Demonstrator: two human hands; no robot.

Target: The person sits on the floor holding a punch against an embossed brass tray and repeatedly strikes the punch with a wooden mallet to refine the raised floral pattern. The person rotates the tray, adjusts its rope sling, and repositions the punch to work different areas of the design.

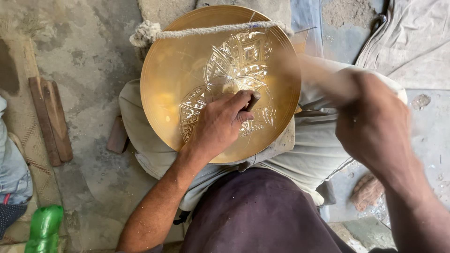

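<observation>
Your left hand (218, 126) has its fingers clamped on a punch (253, 100) tipped against the brass plate (173, 70), while your right hand (375, 126), up and right of it, grips a blurred hammer handle (318, 77).

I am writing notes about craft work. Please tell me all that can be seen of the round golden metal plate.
The round golden metal plate looks like polished brass, shallow, with a raised rim. Its middle carries an engraved flower-like pattern of pointed petals; the outer band is plain and shiny. It lies tilted on the person's cloth-covered lap. A thick pale twisted rope crosses its upper edge. The left hand rests on it, its fingers holding a small dark punch tool against the pattern.
</observation>
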